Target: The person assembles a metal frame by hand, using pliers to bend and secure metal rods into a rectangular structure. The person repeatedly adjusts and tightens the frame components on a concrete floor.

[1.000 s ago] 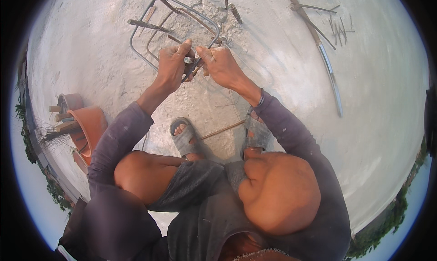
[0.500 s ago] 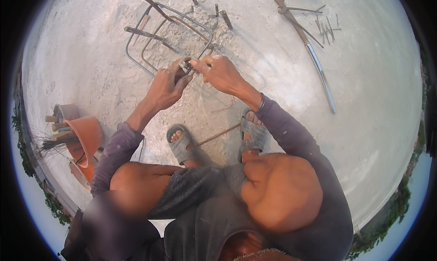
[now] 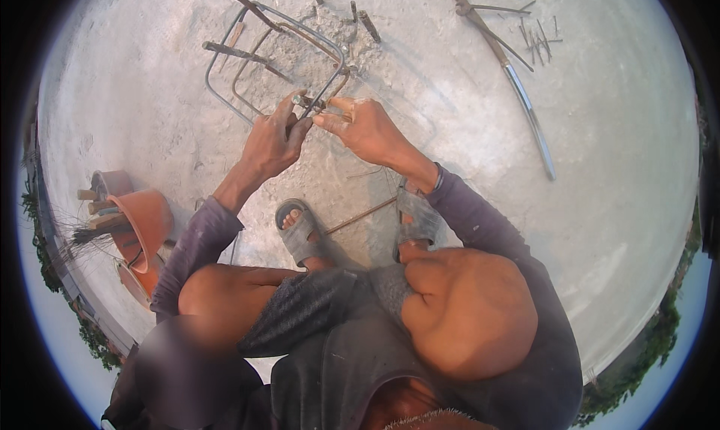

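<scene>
Several ribbed rebar stubs [image 3: 255, 55] rise from the rough concrete, with bent steel stirrups [image 3: 339, 38] around them. My left hand [image 3: 270, 141] pinches the upper stirrup at its near corner, with fingers and thumb on either side of an upright rebar end [image 3: 303, 100]. Just right of that corner, my right hand [image 3: 375, 134] has bent fingers and its thumb drawn in close to the rebar. What it grips, if anything, is too small to make out. A second, rustier stirrup [image 3: 238, 85] sits lower around the stubs.
Long-handled cutters [image 3: 517, 89] lie on the concrete at the right, beside several short metal pieces [image 3: 541, 41]. Orange buckets [image 3: 146, 216] with wooden-handled tools and thin wires stand at the left. Between my sandalled feet lies a thin rod [image 3: 361, 217].
My right hand has shifted slightly right and down, its fingertips drawing away from the top of the rebar end. My left hand keeps its place at the stirrup's corner.
</scene>
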Action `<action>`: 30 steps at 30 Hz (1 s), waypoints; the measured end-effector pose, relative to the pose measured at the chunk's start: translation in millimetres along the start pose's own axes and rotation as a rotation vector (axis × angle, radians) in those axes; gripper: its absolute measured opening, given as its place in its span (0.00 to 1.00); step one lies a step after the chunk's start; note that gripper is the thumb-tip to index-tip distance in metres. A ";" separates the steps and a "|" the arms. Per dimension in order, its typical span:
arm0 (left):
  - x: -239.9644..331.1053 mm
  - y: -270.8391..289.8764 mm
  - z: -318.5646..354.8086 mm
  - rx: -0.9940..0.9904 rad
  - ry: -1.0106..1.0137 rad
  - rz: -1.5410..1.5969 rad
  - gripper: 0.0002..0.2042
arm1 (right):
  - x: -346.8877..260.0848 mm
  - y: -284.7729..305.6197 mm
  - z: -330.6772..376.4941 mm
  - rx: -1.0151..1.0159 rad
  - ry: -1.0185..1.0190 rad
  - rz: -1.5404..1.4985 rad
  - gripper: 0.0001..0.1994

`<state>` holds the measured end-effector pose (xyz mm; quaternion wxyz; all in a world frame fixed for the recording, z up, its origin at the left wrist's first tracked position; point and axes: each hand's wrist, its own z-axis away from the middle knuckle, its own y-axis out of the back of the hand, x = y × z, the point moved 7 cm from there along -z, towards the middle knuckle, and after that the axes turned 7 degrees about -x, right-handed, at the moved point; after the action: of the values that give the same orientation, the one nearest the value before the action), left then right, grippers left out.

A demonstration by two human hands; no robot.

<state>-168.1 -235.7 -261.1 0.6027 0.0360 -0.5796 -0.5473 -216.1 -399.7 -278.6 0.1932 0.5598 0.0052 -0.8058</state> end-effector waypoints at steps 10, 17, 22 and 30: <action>0.3 -2.9 -0.3 0.008 0.043 -0.002 0.22 | 45.4 34.7 11.7 0.015 -0.142 -0.040 0.31; 4.3 -1.8 -3.9 0.077 -0.061 -0.039 0.21 | 168.7 208.8 94.0 0.769 -0.253 0.685 0.27; 1.5 -5.3 -3.8 0.059 -0.052 -0.023 0.20 | 231.0 253.4 135.1 0.946 -0.295 0.738 0.27; 6.9 -2.5 -5.2 0.047 -0.061 -0.115 0.20 | 213.9 325.0 90.4 0.865 -0.181 0.826 0.29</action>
<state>-167.6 -244.6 -259.9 0.5512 0.0667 -0.6073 -0.5683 -258.2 -786.1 -370.6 0.2445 0.4726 -0.5571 -0.6376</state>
